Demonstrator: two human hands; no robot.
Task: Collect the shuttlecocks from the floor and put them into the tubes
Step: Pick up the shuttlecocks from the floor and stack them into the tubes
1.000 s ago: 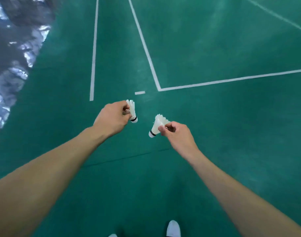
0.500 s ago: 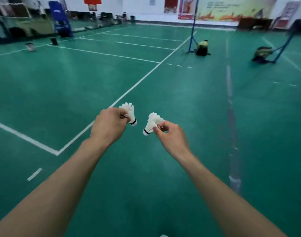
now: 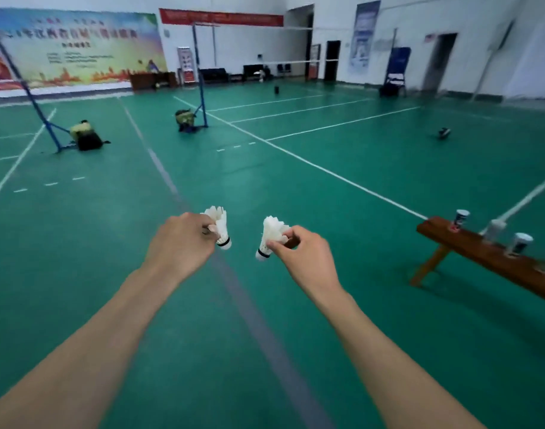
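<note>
Where bench (image 3: 494,258) sits: tubes (image 3: 519,244) nr edge.

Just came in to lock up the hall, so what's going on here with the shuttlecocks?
A person is tidying up shuttlecocks on the green court. The left hand pinches one shuttlecock by its feathers, and the right hand pinches another shuttlecock the same way, both cork ends pointing down. Neither is in a tube yet. Several tubes stand upright on a wooden bench off to the right, out of arm's reach for now.
</note>
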